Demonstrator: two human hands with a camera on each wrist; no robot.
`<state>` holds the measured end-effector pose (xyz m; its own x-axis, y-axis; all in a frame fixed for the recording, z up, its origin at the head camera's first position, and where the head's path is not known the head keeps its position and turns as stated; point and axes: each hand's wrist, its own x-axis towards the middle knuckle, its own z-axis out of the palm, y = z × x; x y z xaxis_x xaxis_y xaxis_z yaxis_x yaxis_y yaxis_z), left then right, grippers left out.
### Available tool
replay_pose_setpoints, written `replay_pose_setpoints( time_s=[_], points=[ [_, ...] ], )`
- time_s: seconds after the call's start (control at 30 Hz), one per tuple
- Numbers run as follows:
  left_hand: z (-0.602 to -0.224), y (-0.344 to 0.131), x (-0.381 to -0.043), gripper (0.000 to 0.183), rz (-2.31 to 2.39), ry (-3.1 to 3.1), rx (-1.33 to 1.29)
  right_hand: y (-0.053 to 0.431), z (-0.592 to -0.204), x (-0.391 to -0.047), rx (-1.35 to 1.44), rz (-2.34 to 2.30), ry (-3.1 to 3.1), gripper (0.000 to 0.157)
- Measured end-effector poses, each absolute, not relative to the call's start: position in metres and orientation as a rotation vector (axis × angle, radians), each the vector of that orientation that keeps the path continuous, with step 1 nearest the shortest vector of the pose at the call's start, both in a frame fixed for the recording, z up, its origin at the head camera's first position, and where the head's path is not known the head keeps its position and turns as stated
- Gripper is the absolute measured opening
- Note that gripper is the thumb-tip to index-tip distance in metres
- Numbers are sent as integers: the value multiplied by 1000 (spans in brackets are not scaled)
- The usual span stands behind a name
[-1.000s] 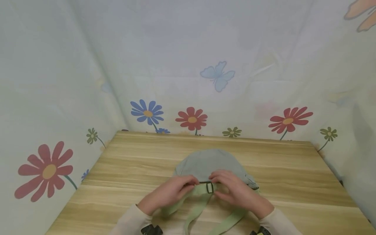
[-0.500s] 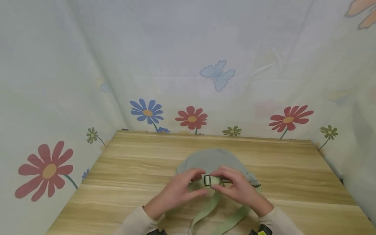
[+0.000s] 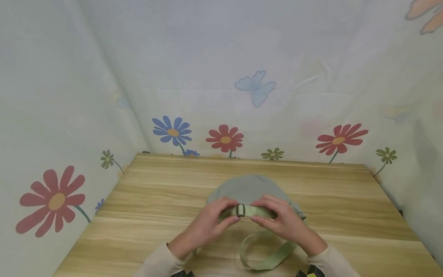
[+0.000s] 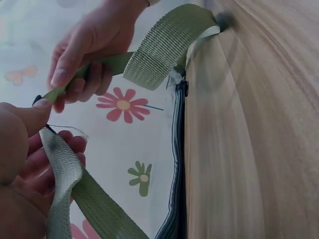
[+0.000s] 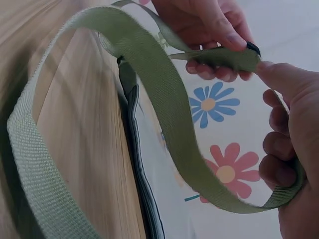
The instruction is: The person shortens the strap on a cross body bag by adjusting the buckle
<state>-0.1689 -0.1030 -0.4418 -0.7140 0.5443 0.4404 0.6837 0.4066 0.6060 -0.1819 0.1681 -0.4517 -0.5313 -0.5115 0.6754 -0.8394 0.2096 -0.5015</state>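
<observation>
As I observe remotely, the black buckle (image 3: 243, 210) on the green strap (image 3: 255, 211) lies between opposed fingertips: the left hand (image 3: 209, 220) pinches at its left edge; the right hand (image 3: 286, 220) grips strap beside it, near the grey bag (image 3: 250, 187).

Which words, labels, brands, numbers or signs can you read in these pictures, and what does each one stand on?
None can be read.
The grey bag, green strap and dark buckle show no lettering in view.
The backdrop shows printed flowers and butterflies, no writing.
Any marking on the black wrist devices is too small to tell.
</observation>
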Motion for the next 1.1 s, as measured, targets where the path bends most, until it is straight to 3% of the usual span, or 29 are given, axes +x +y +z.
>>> replay_pose_setpoints(
  time_s=[0.8, 1.1],
  points=[
    [-445, -98, -171, 29, -1607, -2295, -1073, 155, -452, -180, 1295, 1234, -2045, 34],
    [-436, -99, -171, 30, -1624, -2429, -926, 153, -445, -181, 1286, 1135, -2116, 35]
  ],
)
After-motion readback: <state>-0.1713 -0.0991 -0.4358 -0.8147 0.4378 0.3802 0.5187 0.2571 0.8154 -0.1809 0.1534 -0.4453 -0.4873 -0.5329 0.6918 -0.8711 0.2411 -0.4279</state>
